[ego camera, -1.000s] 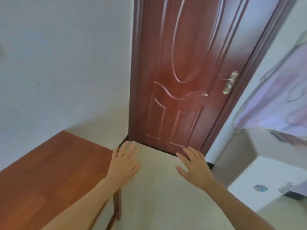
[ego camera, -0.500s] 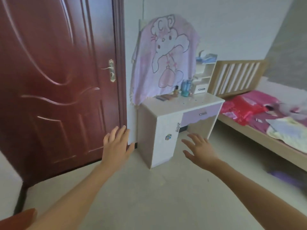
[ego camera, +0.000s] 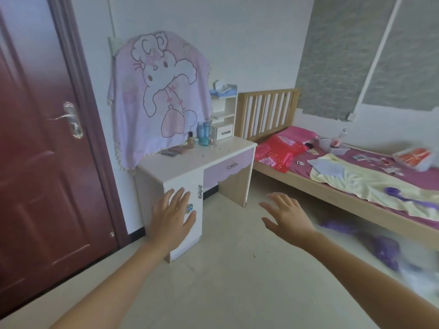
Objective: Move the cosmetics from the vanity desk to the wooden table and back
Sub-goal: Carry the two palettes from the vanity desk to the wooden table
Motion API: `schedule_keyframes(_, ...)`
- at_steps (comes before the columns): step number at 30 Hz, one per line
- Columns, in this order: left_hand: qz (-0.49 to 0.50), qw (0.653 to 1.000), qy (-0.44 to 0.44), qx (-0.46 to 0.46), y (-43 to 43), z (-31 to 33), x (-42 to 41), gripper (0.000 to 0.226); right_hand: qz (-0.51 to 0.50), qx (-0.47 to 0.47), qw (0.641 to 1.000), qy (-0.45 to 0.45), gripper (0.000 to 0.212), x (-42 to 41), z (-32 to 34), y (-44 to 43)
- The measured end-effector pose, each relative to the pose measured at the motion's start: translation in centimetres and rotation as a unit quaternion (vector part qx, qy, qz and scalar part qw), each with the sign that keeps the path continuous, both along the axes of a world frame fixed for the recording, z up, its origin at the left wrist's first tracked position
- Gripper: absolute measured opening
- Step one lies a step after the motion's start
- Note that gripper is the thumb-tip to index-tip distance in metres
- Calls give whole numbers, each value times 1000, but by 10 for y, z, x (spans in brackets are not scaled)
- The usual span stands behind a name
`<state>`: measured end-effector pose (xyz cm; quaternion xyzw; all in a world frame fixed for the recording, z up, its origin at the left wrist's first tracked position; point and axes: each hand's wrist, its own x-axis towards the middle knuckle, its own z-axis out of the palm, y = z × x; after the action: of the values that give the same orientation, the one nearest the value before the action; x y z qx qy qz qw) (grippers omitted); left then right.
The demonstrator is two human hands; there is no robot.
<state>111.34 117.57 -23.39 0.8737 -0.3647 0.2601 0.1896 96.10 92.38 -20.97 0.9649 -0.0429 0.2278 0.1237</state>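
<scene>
Two hands, both empty: left hand (ego camera: 172, 217) and right hand (ego camera: 288, 216) spread, fingers straight, held out over the floor; view has swung right within the last second, from table and door (ego camera: 42, 162) to the desk (ego camera: 180, 167), now mid-left and nearer; table out of view; cosmetics (ego camera: 203, 135) stand at the desk's far edge, untouched; judged: approach to a pickup, none in hand yet.
</scene>
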Motion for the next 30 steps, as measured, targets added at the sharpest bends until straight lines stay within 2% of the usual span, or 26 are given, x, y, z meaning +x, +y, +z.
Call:
schedule_keyframes(5,21,1000,10,12,-72,-1,11,41,10,36,999,-2,41,8,-1,-65)
schedule_keyframes(9,41,998,52,14,-115,-7,19,46,-8,117,992,39,41,18,-8,-112)
schedule_keyframes(15,77,992,96,-2,-154,-17,35,44,23,141,987,79,44,52,-19,-159)
schedule_keyframes(22,118,988,102,0,-163,-18,89,60,88,149,982,79,40,135,-25,-173)
schedule_keyframes(30,144,980,128,-38,-169,-25,210,69,111,134,980,95,45,259,-13,-195)
